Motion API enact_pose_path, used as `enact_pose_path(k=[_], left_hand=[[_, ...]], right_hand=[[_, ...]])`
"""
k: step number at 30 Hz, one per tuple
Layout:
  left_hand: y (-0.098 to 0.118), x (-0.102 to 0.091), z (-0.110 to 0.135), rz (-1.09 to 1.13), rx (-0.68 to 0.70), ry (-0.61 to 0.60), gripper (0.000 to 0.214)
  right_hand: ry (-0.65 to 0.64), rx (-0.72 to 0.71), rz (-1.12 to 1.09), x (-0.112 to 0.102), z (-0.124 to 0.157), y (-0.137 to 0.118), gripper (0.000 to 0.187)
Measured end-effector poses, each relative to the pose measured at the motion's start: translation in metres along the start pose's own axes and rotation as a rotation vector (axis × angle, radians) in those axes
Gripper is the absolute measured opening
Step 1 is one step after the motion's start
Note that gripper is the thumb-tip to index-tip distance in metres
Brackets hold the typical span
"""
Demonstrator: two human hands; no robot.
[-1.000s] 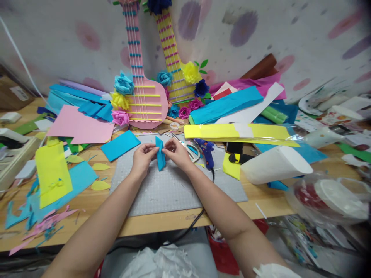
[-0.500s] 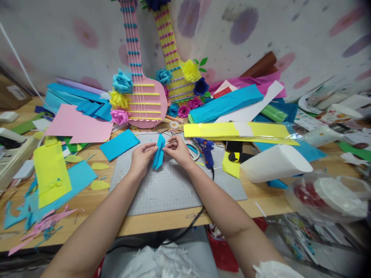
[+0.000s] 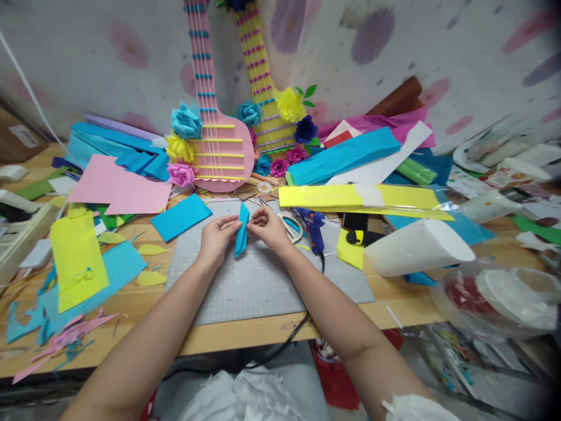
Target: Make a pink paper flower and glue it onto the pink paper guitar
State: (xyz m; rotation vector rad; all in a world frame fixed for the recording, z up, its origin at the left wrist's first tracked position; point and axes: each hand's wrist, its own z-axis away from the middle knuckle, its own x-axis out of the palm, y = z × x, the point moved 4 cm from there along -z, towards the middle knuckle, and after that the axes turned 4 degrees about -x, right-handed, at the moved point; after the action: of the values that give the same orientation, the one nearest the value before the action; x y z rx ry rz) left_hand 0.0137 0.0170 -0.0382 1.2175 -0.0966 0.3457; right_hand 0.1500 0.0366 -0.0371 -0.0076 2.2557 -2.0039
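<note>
Between my two hands is a folded strip of blue crepe paper point(image 3: 241, 233), held upright at a slight tilt above the grey cutting mat point(image 3: 258, 292). My left hand point(image 3: 218, 238) pinches its left edge. The fingertips of my right hand point(image 3: 269, 230) are closed on its right edge. A flat blue paper rectangle point(image 3: 182, 217) lies left of my left hand, partly on the mat. Just right of my right hand are white-handled scissors point(image 3: 293, 228), partly hidden by it, and a blue glue gun point(image 3: 312, 227).
A pink paper guitar point(image 3: 228, 152) and a yellow one point(image 3: 267, 123), both with paper flowers, lean on the wall. Yellow crepe paper point(image 3: 394, 199) in clear wrap and a white paper roll point(image 3: 416, 248) lie right. Yellow leaf shapes point(image 3: 151, 277) and pink scraps point(image 3: 72, 336) lie left.
The blue strip looks narrower, its halves drawn together between my fingers. Both hands stay in nearly the same place, and the view has shifted very slightly.
</note>
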Motion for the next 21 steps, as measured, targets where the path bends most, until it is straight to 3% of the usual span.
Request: enact_pose_path(k=[15,21], left_hand=[[-0.0032,-0.0005,-0.0015,0.016,0.023,-0.015,0.040],[0.0037,-0.0018,0.0030,-0.057,0.035,0.039,0.039]], right_hand=[[-0.016,0.047,-0.064,0.0053,0.0019,0.0002,0.028],[-0.009,0.097,-0.062,-0.0001,-0.0006,-0.0010,0.033]])
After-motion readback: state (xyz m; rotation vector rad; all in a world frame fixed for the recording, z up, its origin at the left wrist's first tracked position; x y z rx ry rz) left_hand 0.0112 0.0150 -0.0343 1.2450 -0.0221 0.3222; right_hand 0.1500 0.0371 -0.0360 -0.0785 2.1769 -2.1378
